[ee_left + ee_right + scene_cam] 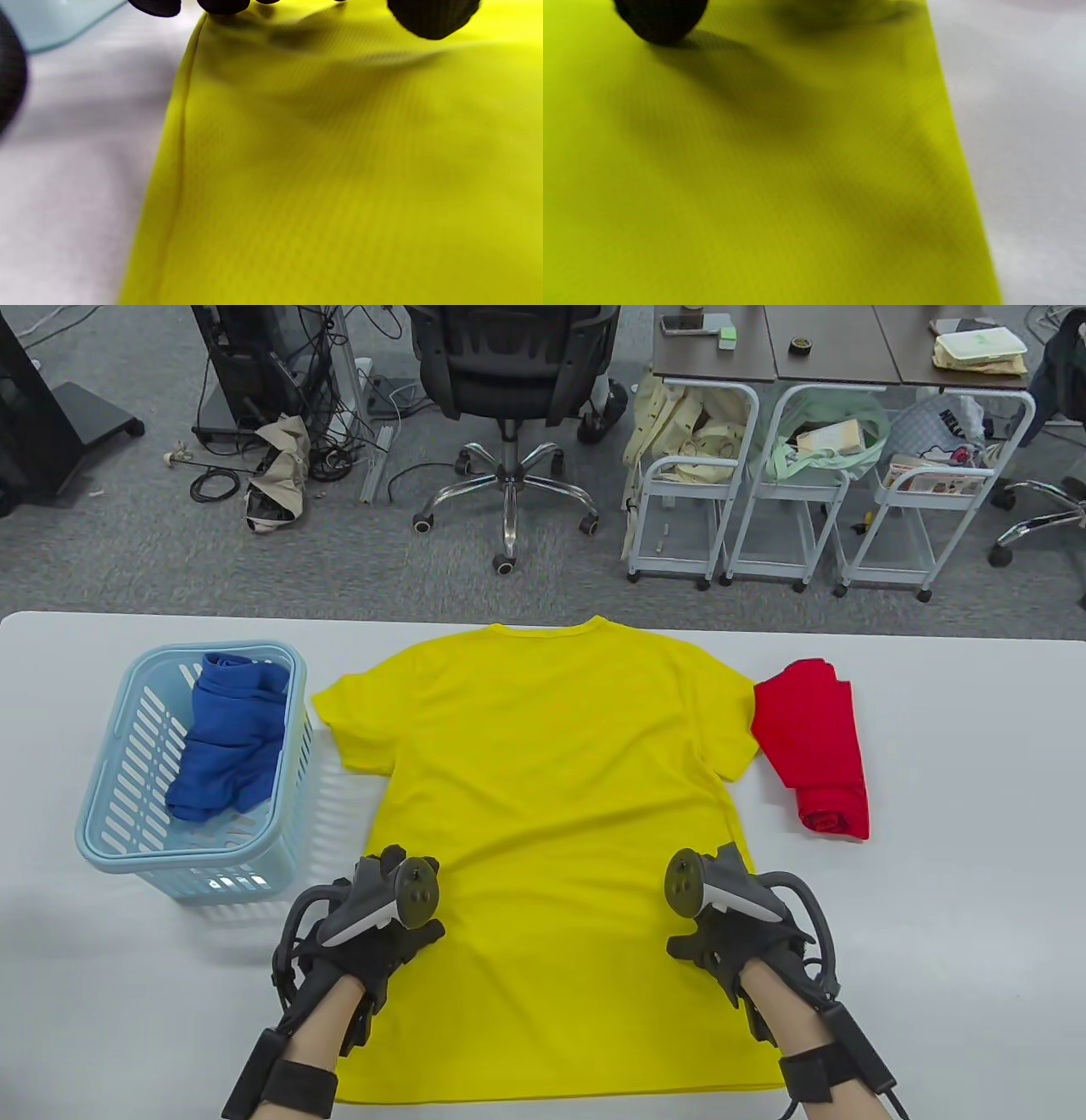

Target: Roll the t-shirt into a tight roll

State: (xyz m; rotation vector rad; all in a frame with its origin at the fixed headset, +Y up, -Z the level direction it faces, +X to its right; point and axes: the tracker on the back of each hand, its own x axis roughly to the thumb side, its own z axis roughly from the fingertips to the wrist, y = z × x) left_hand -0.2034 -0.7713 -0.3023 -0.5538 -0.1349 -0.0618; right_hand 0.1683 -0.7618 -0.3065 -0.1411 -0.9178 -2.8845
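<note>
A yellow t-shirt lies spread flat on the white table, collar at the far side and hem at the near edge. My left hand rests on the shirt's left side edge, low on the body. Its gloved fingertips touch the cloth right at the seam of the shirt. My right hand rests on the right side edge at the same height. In the right wrist view only one dark fingertip shows, pressed on the shirt. Trackers hide most fingers from above.
A light blue basket holding a blue garment stands left of the shirt, close to my left hand. A rolled red shirt lies right of the yellow sleeve. Beyond the table's far edge stand an office chair and carts.
</note>
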